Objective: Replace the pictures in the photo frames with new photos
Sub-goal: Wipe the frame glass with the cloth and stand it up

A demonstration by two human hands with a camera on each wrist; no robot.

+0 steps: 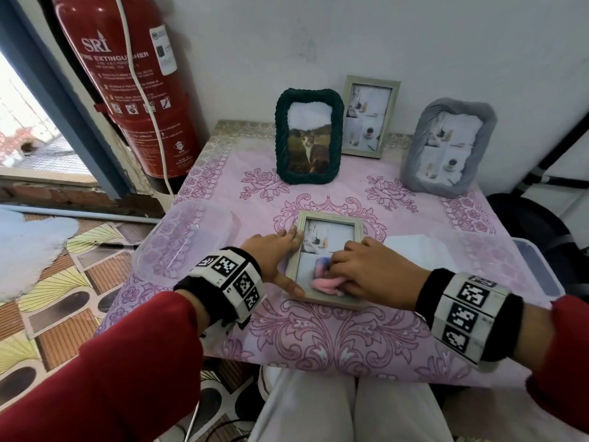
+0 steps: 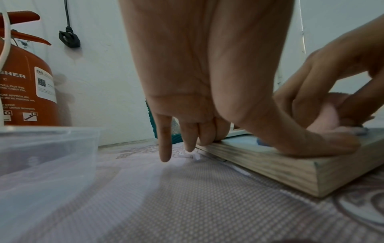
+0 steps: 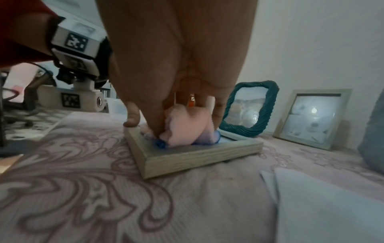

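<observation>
Our right hand had its fingers curled round a bunched pink and blue cloth, pressing it down onto the glass of the wooden frame. The right wrist view showed the cloth pinched between fingertips and thumb, sitting inside the near corner of that frame.

Our left hand lay flat and open along the frame's left edge, fingers straight and the thumb stretched onto the near rail. In the left wrist view the thumb pressed on top of the frame, while two fingertips touched its side and the outer fingers reached down toward the tablecloth.

The wooden frame lay face up, flat on the pink patterned tablecloth, in the middle of the table and close to us.

Behind it three frames stood upright near the wall: a dark green frame with a cat photo, a pale frame leaning on the wall, and a grey frame to the right. A clear plastic container sat to the left of the flat frame, and another container at the table's right edge. A red fire extinguisher hung at the left.
</observation>
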